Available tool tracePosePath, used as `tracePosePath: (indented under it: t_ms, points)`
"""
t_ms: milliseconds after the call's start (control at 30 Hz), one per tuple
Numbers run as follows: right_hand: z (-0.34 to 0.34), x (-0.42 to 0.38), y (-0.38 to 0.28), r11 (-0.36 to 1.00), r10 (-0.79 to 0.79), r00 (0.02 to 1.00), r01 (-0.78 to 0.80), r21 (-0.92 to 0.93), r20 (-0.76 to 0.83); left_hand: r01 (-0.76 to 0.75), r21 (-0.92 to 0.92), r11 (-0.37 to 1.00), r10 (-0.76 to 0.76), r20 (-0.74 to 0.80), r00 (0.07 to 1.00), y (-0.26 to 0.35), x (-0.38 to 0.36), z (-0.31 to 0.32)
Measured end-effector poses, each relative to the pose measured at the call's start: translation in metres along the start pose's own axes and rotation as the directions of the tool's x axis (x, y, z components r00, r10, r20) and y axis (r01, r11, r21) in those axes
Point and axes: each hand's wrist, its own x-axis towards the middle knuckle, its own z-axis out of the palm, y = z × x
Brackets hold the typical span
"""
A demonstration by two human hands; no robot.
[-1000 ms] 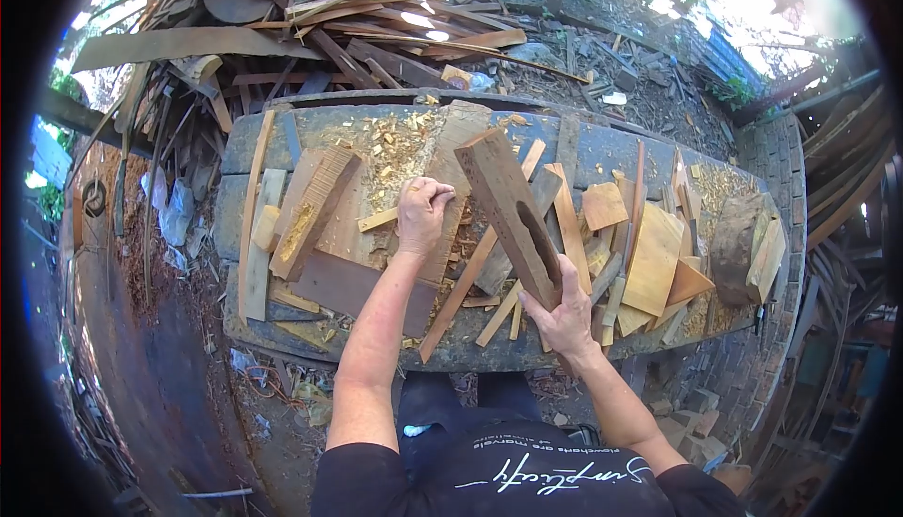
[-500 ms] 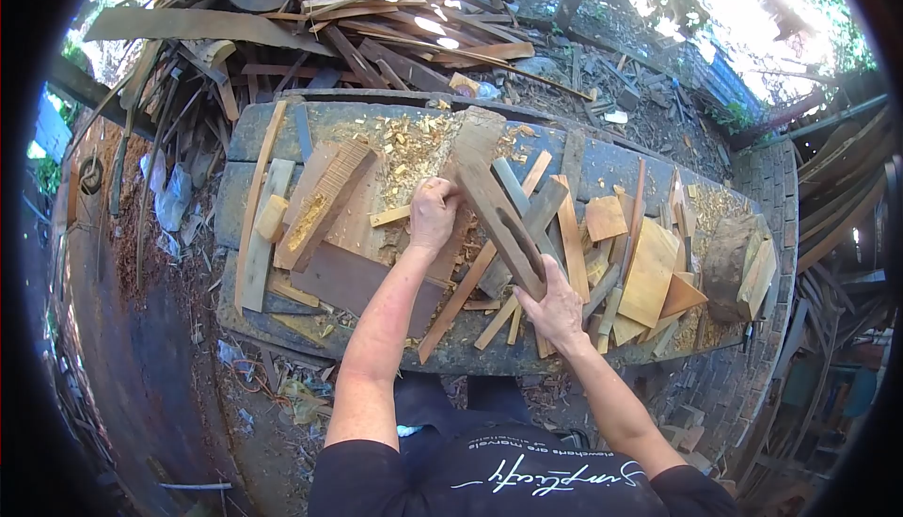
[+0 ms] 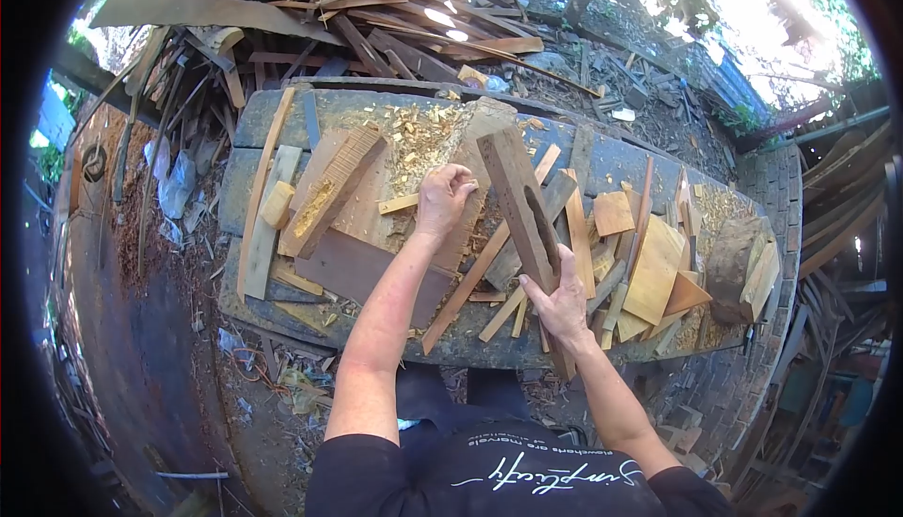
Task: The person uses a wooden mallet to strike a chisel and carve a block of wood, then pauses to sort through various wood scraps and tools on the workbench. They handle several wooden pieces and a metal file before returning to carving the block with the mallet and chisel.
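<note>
My right hand (image 3: 559,307) grips a long grey-brown wooden block (image 3: 509,186) near its lower half. A long slot is cut into the block's face, and its near end reaches past my hand toward the bench's front edge. My left hand (image 3: 446,199) is to the left of the block, apart from it, with fingers loosely curled and nothing visible in them. Beside that hand lies a small pale wood strip (image 3: 399,204). Farther left rests a thick block with a carved hollow (image 3: 324,206), yellow chips inside it.
The dark workbench (image 3: 212,282) bears wood chips (image 3: 419,136), several strips and offcuts (image 3: 654,272), and a log piece (image 3: 743,268) at the right. Behind it stands a scrap-wood pile (image 3: 376,18). A plastic bag (image 3: 176,185) hangs at the left.
My left hand has come away from the slotted block, its fingers loosening. My right hand still holds the block, which has shifted toward me and turned more upright in view.
</note>
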Motion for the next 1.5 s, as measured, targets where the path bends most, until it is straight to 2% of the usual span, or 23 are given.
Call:
tracePosePath:
  t_ms: [67, 133, 300, 400, 500, 600, 700, 900, 967, 1067, 1100, 1233, 1300, 1333, 1400, 1433, 1500]
  points:
    - [-0.001, -0.001, -0.001, 0.999, -0.025, 1.0, 0.025, -0.047, -0.014, -0.02, -0.004, 1.0, 0.02, 0.006, 1.0, 0.001, 0.0, -0.003]
    - [0.001, -0.003, 0.006, 0.997, 0.002, 1.0, -0.002, -0.074, 0.005, -0.124, 0.32, 0.939, 0.148, -0.05, 0.988, 0.01, -0.009, -0.01]
    - [0.009, -0.002, 0.012, 0.987, 0.044, 0.999, -0.04, -0.158, 0.02, -0.053, 0.319, 0.946, 0.099, -0.129, 0.987, 0.01, -0.015, -0.002]
    - [0.008, 0.001, 0.007, 0.991, 0.036, 0.999, -0.031, -0.134, 0.035, -0.035, 0.307, 0.951, 0.097, -0.189, 0.977, 0.009, -0.014, 0.005]
    - [0.01, 0.001, 0.005, 0.999, -0.03, 0.999, 0.03, -0.029, -0.018, -0.049, 0.317, 0.947, 0.126, -0.229, 0.965, 0.006, -0.015, 0.009]
    - [0.013, 0.001, 0.013, 0.998, 0.008, 1.0, -0.007, -0.058, 0.007, -0.056, 0.338, 0.939, 0.142, -0.237, 0.961, 0.005, -0.016, 0.011]
    - [0.013, -0.001, 0.015, 0.985, 0.05, 0.998, -0.045, -0.167, 0.026, -0.057, 0.346, 0.936, 0.146, -0.236, 0.961, 0.005, -0.015, 0.01]
    - [0.009, -0.002, 0.001, 0.999, -0.031, 0.998, 0.03, -0.017, -0.046, -0.052, 0.294, 0.954, 0.128, -0.242, 0.962, 0.004, -0.016, 0.011]
    - [0.011, -0.004, 0.009, 0.967, 0.082, 0.996, -0.072, -0.246, 0.029, -0.053, 0.283, 0.958, 0.125, -0.244, 0.962, 0.005, -0.015, 0.011]
    - [0.009, -0.007, 0.007, 0.971, 0.009, 1.0, -0.011, -0.24, -0.009, -0.01, 0.279, 0.96, 0.073, -0.217, 0.973, 0.004, -0.012, 0.008]
    - [0.006, -0.007, 0.004, 0.987, 0.03, 1.0, -0.029, -0.16, 0.003, 0.004, 0.258, 0.966, 0.054, -0.219, 0.974, 0.005, -0.011, 0.008]
    - [0.007, -0.007, 0.001, 0.994, -0.025, 0.999, 0.022, -0.109, -0.032, 0.025, 0.266, 0.964, 0.033, -0.211, 0.977, 0.003, -0.011, 0.01]
    - [0.012, -0.001, 0.009, 0.959, 0.11, 0.991, -0.086, -0.271, 0.074, 0.046, 0.267, 0.963, 0.005, -0.187, 0.982, 0.004, -0.012, 0.009]
    - [0.012, 0.0, 0.012, 0.96, 0.102, 0.992, -0.079, -0.27, 0.074, 0.068, 0.27, 0.96, -0.024, -0.164, 0.986, 0.004, -0.01, 0.007]
    - [0.009, 0.0, 0.005, 0.992, -0.022, 1.0, 0.019, -0.121, -0.022, 0.058, 0.26, 0.964, -0.005, -0.201, 0.98, 0.006, -0.009, 0.007]
    - [0.01, -0.004, 0.002, 0.993, -0.01, 1.0, 0.008, -0.121, -0.019, 0.038, 0.252, 0.967, 0.018, -0.216, 0.976, 0.006, -0.013, 0.009]
    - [0.011, -0.005, -0.005, 0.996, -0.085, 0.993, 0.086, 0.009, -0.086, 0.034, 0.259, 0.965, 0.021, -0.208, 0.978, 0.003, -0.014, 0.01]
